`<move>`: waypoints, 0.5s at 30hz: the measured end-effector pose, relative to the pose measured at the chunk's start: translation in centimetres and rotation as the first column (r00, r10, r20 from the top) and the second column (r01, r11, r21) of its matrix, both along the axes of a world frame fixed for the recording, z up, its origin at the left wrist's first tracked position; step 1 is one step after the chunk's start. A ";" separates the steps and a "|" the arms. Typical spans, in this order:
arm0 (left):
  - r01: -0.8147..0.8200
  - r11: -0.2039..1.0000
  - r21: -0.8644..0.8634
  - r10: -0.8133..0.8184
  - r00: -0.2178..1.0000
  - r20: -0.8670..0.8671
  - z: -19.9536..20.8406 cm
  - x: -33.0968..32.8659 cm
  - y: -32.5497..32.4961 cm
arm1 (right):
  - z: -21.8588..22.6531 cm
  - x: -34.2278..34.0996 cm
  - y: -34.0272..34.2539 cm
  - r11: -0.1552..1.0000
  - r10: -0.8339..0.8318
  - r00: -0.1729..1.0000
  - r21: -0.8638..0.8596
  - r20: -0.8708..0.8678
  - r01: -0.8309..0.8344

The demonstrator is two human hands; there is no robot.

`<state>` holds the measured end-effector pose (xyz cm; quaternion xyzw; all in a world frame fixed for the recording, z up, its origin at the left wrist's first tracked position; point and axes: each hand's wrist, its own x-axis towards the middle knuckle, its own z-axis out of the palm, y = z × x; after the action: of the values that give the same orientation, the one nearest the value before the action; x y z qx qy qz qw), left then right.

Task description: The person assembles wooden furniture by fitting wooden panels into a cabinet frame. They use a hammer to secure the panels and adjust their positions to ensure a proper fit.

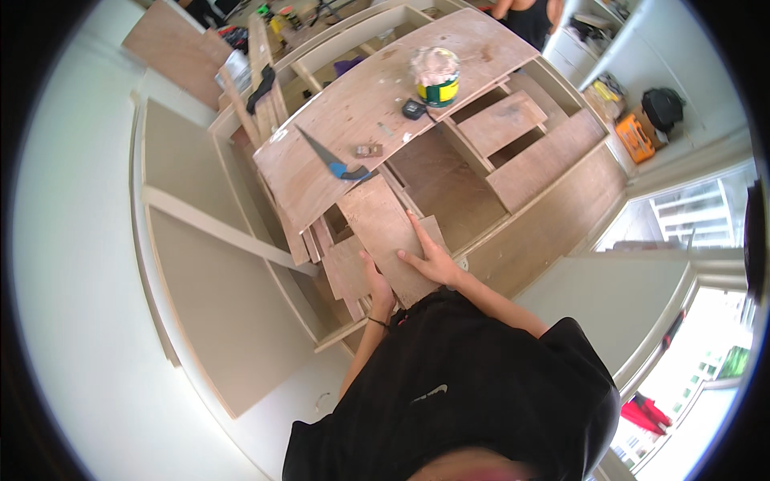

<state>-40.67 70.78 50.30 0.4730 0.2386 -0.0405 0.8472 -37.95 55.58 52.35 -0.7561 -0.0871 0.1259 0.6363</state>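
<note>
A plywood board [383, 228] lies slanted in front of me, its near end close to my body. Along its left edge my left hand [378, 287] is closed on it. My right hand [433, 258] grips the opposite edge, with the thumb over the top face and the fingers stretched along the side. Smaller plywood pieces [343, 268] show under and beside the board. Past its far end, a handsaw [325, 156] with a blue and black handle rests on a large plywood sheet [353, 116]. A small wooden block [369, 151] sits near the saw.
The sheet also carries a black tape measure [414, 110] and a green and yellow tub [438, 78]. A wooden frame with open compartments [449, 180] surrounds the work. A pale panel [200, 280] stands at left. Another person [529, 20] is at the far right, near an orange case [635, 139].
</note>
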 end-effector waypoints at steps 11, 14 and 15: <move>0.009 0.993 -0.120 0.000 0.997 0.075 7.1 -2.4 2.5 | 4.1 -0.8 2.0 0.961 0.146 0.982 0.218 0.120 -0.170; -0.030 0.993 -0.112 0.044 0.991 0.129 7.7 -3.5 2.3 | 5.7 -1.3 2.0 0.963 0.171 0.968 0.174 0.183 -0.203; -0.047 0.995 -0.091 0.061 0.986 0.156 8.0 -3.8 2.3 | 6.3 -1.6 2.0 0.964 0.174 0.962 0.162 0.211 -0.210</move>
<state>-44.52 73.12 58.29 0.4306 0.1810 0.0101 0.8841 -39.52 57.55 58.66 -0.6911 -0.2334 0.1039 0.6761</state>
